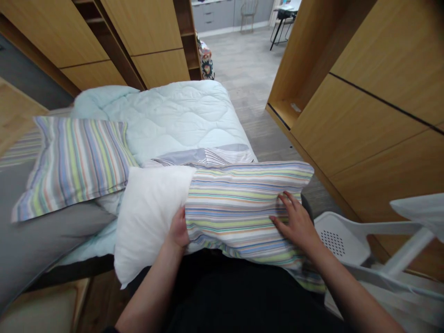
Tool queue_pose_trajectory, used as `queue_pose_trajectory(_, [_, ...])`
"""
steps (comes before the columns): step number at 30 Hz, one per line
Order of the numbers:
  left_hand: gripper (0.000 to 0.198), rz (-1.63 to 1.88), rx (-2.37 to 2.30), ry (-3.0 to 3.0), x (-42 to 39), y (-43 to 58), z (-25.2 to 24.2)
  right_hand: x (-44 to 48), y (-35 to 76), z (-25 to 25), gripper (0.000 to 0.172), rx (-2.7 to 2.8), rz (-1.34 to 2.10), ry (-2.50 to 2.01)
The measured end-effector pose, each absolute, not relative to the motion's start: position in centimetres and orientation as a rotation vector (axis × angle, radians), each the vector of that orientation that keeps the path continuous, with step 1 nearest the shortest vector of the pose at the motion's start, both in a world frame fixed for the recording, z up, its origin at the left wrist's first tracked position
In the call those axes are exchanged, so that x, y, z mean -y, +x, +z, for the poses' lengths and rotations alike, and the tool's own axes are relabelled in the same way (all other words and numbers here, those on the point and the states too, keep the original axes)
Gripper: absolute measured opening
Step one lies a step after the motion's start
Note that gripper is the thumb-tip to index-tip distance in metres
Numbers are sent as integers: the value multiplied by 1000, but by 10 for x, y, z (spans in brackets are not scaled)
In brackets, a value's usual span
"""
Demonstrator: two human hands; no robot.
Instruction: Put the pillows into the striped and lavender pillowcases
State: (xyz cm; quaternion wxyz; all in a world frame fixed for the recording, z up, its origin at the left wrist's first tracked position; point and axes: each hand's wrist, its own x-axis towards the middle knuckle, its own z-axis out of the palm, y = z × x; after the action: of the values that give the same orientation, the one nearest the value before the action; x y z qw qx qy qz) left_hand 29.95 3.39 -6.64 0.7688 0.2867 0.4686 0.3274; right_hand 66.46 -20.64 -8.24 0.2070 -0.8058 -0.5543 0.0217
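Observation:
A white pillow (149, 217) lies across my lap, its right part inside a striped pillowcase (243, 203). My left hand (178, 231) is at the pillowcase's open edge, with its fingers tucked under the fabric and gripping it. My right hand (294, 222) rests flat on the covered part, fingers stretched out and holding nothing. The pillow's left half sticks out bare.
A second striped pillow (72, 162) lies on the bed at the left, beside a pale blue quilt (173, 115). Wooden cabinets (364, 92) stand to the right and behind the bed. A white plastic chair (347, 240) is at my right.

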Motion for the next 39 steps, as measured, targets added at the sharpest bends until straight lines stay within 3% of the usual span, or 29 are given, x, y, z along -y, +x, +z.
queue_pose_trajectory(4, [66, 465, -798, 644, -14, 281, -40, 179, 669, -82, 84, 1380, 39, -2213])
queue_pose_trajectory(7, [49, 304, -700, 831, 20, 275, -36, 171, 641, -63, 84, 1486, -12, -2113])
queue_pose_trajectory(13, [42, 284, -766, 1072, 83, 290, -92, 162, 545, -37, 77, 2320, 279, -1609])
queue_pose_trajectory(17, [39, 339, -801, 1173, 93, 303, -134, 130, 533, -50, 87, 2390, 263, -1718])
queue_pose_trajectory(20, [42, 367, -884, 1159, 78, 298, -137, 110, 550, -48, 94, 2311, 212, -1799])
queue_pose_trajectory(23, [37, 520, -1114, 1120, 54, 276, -124, 105, 565, -39, 89, 2191, 173, -1869])
queue_pose_trajectory(27, [35, 929, -1157, 997, 40, 247, -122, 105, 579, -32, 66, 2069, 252, -1977])
queue_pose_trajectory(31, [46, 949, -1169, 676, 54, 247, -142, 78, 599, -22, 43, 1987, 396, -1973])
queue_pose_trajectory(36, [47, 1107, -1147, 471, 71, 267, -148, -18, 613, 1, 42, 1845, 446, -1971])
queue_pose_trajectory(39, [54, 1216, -1163, 373, 72, 273, -144, -86, 602, 10, 55, 1709, 730, -2062])
